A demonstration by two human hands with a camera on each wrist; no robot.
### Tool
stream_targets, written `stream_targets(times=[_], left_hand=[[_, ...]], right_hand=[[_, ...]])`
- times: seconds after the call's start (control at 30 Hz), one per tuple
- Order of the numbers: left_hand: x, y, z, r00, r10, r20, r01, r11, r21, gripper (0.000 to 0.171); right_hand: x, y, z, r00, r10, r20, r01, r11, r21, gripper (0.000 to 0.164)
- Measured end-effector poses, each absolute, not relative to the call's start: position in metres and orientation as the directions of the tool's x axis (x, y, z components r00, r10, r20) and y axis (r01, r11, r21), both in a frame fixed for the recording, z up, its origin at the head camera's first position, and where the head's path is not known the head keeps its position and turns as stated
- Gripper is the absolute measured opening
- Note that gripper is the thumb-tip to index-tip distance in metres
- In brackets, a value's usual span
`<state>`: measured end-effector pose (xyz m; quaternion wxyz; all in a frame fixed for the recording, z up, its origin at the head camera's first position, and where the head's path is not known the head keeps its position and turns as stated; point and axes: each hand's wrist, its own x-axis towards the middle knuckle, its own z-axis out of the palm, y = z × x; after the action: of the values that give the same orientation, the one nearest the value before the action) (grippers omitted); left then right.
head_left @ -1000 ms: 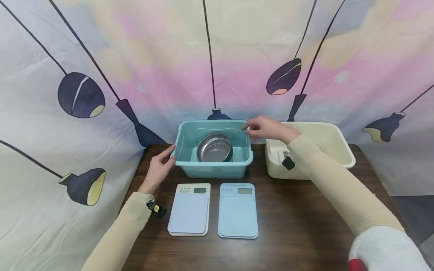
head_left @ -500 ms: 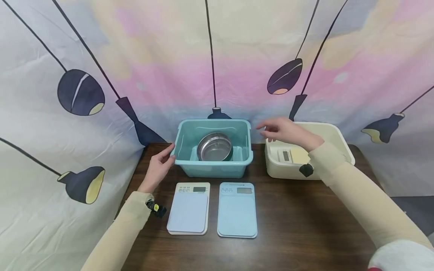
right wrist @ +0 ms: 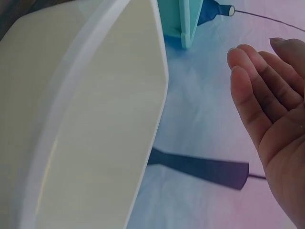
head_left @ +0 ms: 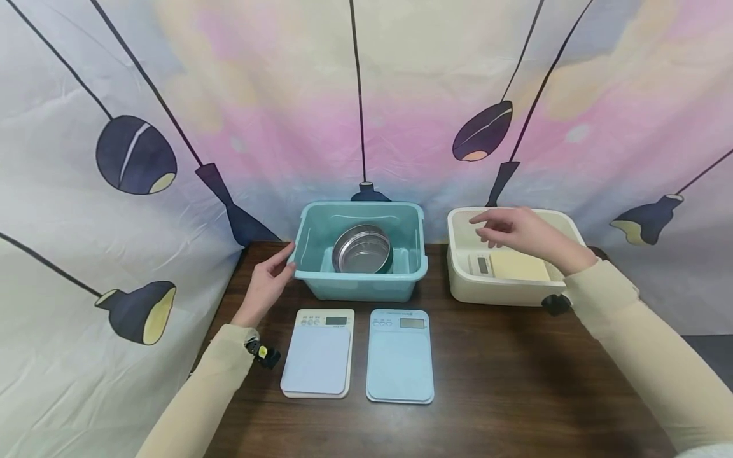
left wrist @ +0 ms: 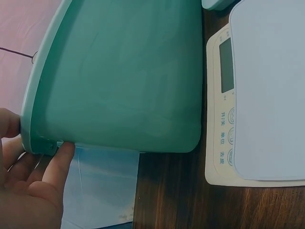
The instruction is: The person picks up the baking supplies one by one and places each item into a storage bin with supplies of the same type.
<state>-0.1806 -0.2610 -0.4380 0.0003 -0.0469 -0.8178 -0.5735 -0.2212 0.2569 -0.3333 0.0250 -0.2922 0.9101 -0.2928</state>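
A teal plastic basin (head_left: 358, 287) stands at the back of the table, with a round metal sieve (head_left: 363, 249) inside it. My left hand (head_left: 266, 284) touches the basin's left rim; in the left wrist view its thumb and fingers (left wrist: 59, 164) meet the edge with no wrap around it. My right hand (head_left: 523, 235) hovers over the cream basin (head_left: 498, 294), fingers loosely bent and holding nothing. Inside the cream basin lies a pale yellow kitchen scale (head_left: 518, 266) with a small display. The right wrist view shows the right hand (right wrist: 276, 105) apart from the cream rim.
Two flat kitchen scales, one white (head_left: 317, 356) and one light blue (head_left: 400, 357), lie side by side in front of the teal basin on the dark wooden table (head_left: 504, 388). A patterned cloth (head_left: 275, 95) hangs right behind the basins.
My right hand has moved rightward from the teal basin's right rim to above the cream basin, uncovering the yellow scale in it. My left hand has stayed at the teal rim.
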Motion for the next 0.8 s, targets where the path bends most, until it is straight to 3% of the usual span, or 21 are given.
stream_targets(times=[0.43,0.8], left_hand=[[-0.18,-0.265,-0.446,-0.995,0.071,0.067,0.087,0.327,0.941,0.053],[-0.181,-0.265,-0.45,-0.994,0.063,0.09,0.106,0.312,0.944,0.053]], right_hand=[[-0.197,0.306,-0.341,-0.868,-0.459,0.187,-0.483,0.7,-0.525,0.03],[-0.17,0.357,-0.362,-0.938,-0.299,0.175,-0.345,0.763,-0.547,0.032]])
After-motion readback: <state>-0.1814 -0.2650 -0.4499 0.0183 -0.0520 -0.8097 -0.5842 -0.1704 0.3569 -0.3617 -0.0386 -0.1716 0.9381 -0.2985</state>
